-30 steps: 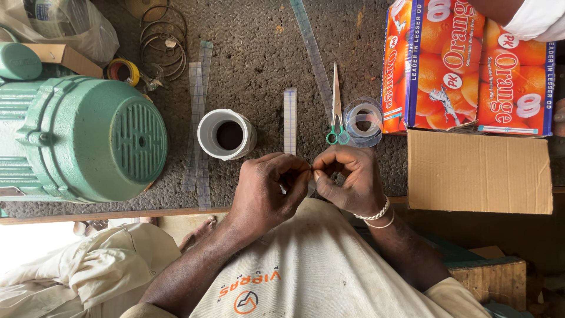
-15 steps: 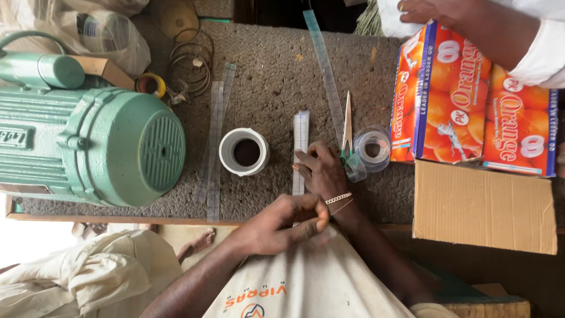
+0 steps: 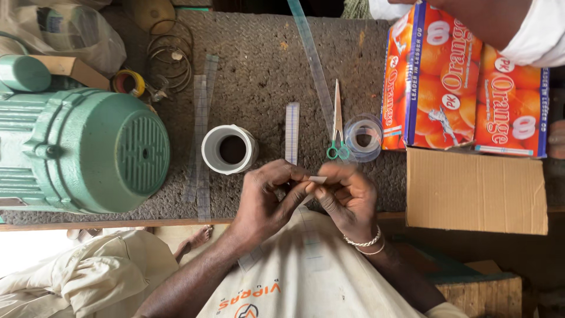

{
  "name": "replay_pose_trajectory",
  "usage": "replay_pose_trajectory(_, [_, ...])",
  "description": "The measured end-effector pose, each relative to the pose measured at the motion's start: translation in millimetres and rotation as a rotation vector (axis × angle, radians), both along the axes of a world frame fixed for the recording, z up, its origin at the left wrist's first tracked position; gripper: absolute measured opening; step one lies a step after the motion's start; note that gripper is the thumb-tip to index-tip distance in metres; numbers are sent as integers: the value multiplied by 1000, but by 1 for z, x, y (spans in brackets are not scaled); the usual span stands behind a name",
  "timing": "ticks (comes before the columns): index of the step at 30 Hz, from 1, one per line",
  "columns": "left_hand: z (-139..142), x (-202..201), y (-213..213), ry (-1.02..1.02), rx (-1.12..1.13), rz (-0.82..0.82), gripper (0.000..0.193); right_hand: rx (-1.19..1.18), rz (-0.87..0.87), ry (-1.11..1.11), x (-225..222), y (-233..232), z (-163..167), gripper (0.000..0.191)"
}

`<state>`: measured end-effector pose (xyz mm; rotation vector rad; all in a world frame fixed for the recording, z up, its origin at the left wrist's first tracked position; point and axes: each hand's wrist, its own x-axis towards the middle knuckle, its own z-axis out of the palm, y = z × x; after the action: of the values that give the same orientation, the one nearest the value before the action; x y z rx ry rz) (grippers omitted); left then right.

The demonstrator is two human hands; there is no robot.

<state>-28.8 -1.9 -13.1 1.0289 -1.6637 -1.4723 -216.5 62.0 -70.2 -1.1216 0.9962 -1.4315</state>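
My left hand (image 3: 268, 200) and my right hand (image 3: 347, 197) meet at the near edge of the rough grey worktop (image 3: 265, 65). Both pinch a small pale strip of paper (image 3: 316, 179) between thumb and fingers. A narrow gridded paper strip (image 3: 292, 132) lies on the worktop just beyond my hands. A white tape roll (image 3: 229, 149) stands to the left of it. Green-handled scissors (image 3: 337, 126) lie to the right, beside a clear tape roll (image 3: 363, 138).
A green electric motor (image 3: 82, 150) fills the left side. Long clear strips (image 3: 201, 135) lie beside it, with wire coils (image 3: 170, 56) behind. An orange printed carton (image 3: 465, 82) and a brown cardboard flap (image 3: 474, 191) sit at the right; another person's sleeve (image 3: 535, 41) reaches over them.
My right hand has come back from the worktop near the scissors to meet my left hand, and both now pinch the small strip. The other person's arm has moved over the carton.
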Motion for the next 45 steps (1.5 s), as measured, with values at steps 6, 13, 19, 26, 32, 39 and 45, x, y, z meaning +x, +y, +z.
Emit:
replay_pose_trajectory(6, [-4, -1, 3, 64, 96, -4, 14, -42, -64, 303, -11, -4, 28, 11])
replay_pose_trajectory(13, [-9, 3, 1, 175, 310, -43, 17, -208, -105, 532, -8, -14, 44, 12])
replay_pose_trajectory(19, [-12, 4, 2, 154, 369, -33, 19, -247, -109, 633, -7, -15, 54, 16])
replay_pose_trajectory(26, [-7, 4, 0, 43, 327, -21, 18, -244, -113, 681, -6, -15, 55, 18])
replay_pose_trajectory(32, [3, 3, 1, 47, 82, 5, 13, -165, -31, 635, -16, -22, 45, 10])
replay_pose_trajectory(39, [15, 3, -1, -159, -55, -14, 10, -70, 86, 456, -21, -26, 26, 15])
replay_pose_trajectory(45, [6, 9, -2, -37, 22, -11, 10, 10, 71, 414, -32, -38, 7, 17])
